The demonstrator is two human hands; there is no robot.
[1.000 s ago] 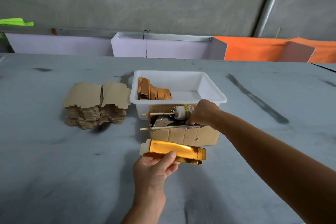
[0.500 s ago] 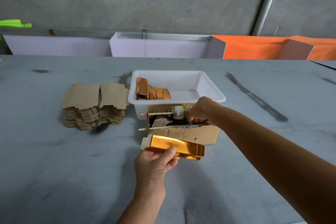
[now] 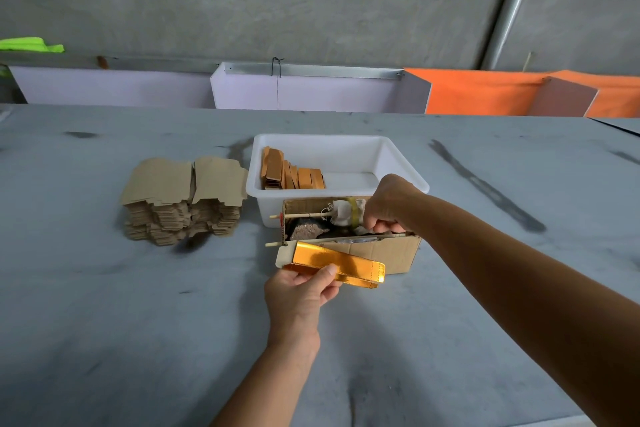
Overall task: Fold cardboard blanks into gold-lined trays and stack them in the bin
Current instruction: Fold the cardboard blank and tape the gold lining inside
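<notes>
My left hand (image 3: 298, 295) pinches a long, narrow gold-lined tray (image 3: 346, 262) by its left end, thumb on top, just in front of a small open cardboard box (image 3: 384, 253). My right hand (image 3: 389, 201) reaches down into that box with its fingers curled; what they touch or hold is hidden. Behind the box stands the white plastic bin (image 3: 398, 156), with several folded trays (image 3: 294, 175) standing on edge at its left side. A stack of flat brown cardboard blanks (image 3: 183, 198) lies left of the bin.
Inside the cardboard box are a white cloth roll (image 3: 344, 211), a thin wooden stick (image 3: 301, 215) and a dark lump (image 3: 308, 230). Lilac (image 3: 311, 94) and orange (image 3: 485, 94) panels line the grey table's far edge below a concrete wall.
The left hand has lifted the gold tray a little toward the box. The right hand stays in the box, its fingers working slightly.
</notes>
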